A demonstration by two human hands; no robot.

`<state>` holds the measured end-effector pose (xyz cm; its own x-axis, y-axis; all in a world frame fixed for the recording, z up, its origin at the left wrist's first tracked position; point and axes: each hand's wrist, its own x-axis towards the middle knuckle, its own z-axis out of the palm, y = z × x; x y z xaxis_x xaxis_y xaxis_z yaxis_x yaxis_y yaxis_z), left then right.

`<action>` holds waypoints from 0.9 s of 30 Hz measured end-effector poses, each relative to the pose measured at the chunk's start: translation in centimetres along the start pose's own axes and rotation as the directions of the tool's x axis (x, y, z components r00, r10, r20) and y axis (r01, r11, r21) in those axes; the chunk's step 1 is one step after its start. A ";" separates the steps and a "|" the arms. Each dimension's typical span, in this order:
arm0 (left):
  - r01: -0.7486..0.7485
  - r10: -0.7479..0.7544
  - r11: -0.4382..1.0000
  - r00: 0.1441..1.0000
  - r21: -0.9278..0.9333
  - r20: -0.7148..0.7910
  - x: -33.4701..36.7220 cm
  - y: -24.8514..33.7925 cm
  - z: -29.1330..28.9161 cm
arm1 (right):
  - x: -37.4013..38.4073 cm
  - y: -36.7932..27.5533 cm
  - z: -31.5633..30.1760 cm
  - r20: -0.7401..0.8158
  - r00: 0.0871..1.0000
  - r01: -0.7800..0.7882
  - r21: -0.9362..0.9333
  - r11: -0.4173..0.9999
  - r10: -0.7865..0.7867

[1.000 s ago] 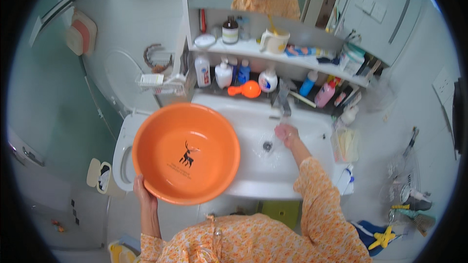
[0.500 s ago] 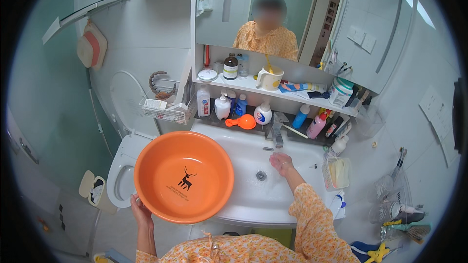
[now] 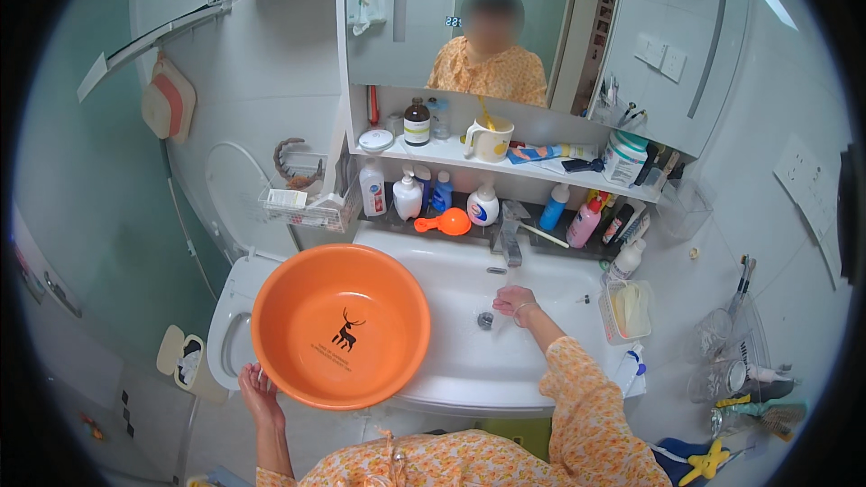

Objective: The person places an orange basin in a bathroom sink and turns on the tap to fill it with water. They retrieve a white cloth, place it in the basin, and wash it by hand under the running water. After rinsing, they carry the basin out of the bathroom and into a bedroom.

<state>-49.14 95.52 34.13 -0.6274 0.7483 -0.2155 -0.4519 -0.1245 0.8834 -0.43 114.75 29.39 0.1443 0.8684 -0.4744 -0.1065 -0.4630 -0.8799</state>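
Note:
A round orange basin with a dark deer print inside overlaps the left part of the white sink. My left hand is at its lower left rim, palm up, with its fingers loosely apart; it does not grip the rim, and whether it touches is unclear. Over the sink bowl, my right hand is held below the faucet, near the round drain stopper. Its fingers are stretched out and nothing shows in them. I cannot tell whether water runs.
An orange scoop, pump bottles and other bottles line the back ledge. A mug stands on the shelf under the mirror. To the right sits a soap basket. The toilet and a small bin are at left.
My right hand has moved slightly down, away from the faucet, and its fingers have turned. My left hand's fingers have come away from beneath the basin's rim. The basin stays almost in place.

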 end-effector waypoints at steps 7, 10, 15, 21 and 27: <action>-0.001 0.008 0.997 0.996 0.079 -0.088 0.1 0.0 0.2 | -3.9 -1.6 -2.4 0.214 0.977 0.025 -0.114 0.993 0.000; 0.020 -0.015 0.998 0.996 0.060 -0.090 0.1 0.3 0.2 | -6.4 -3.7 -2.5 0.272 0.961 0.082 -0.124 0.989 -0.046; 0.023 -0.020 0.999 0.996 0.034 -0.091 0.8 0.2 0.2 | -7.5 -5.2 -3.3 0.183 0.968 0.183 -0.035 0.983 -0.174; 0.029 -0.020 0.997 0.993 0.072 -0.116 1.5 1.1 0.0 | -4.9 -2.1 -3.3 0.025 0.998 0.052 -0.045 0.998 -0.051; 0.059 -0.050 0.996 0.991 0.070 -0.122 1.4 1.5 -1.3 | -4.3 -1.4 -2.2 -0.062 0.996 0.056 -0.013 0.998 -0.057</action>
<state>-51.51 95.57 34.57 -0.6768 0.6684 -0.3086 -0.4426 -0.0345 0.8961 1.24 111.25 32.64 0.2106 0.8806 -0.4245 -0.0859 -0.4158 -0.9054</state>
